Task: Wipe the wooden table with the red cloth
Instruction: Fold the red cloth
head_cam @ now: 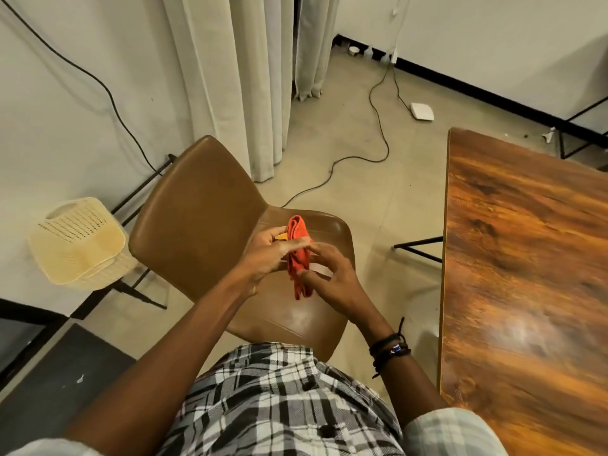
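Note:
The red cloth [298,255] is bunched into a long folded strip and held upright between both my hands, above the seat of a brown chair [204,205]. My left hand [268,255] grips it from the left, fingers reaching across its middle. My right hand [332,274] holds its lower part from the right, thumb curled against it. The cloth's bottom end hangs free below my hands. The wooden table [526,274] stretches along the right side, well apart from the cloth.
A cream plastic basket [79,241] stands on the floor left of the chair. Black cables trail over the floor by the curtains [250,77], and a white device [422,111] lies near the far wall. A black table leg [418,246] juts out beside the chair.

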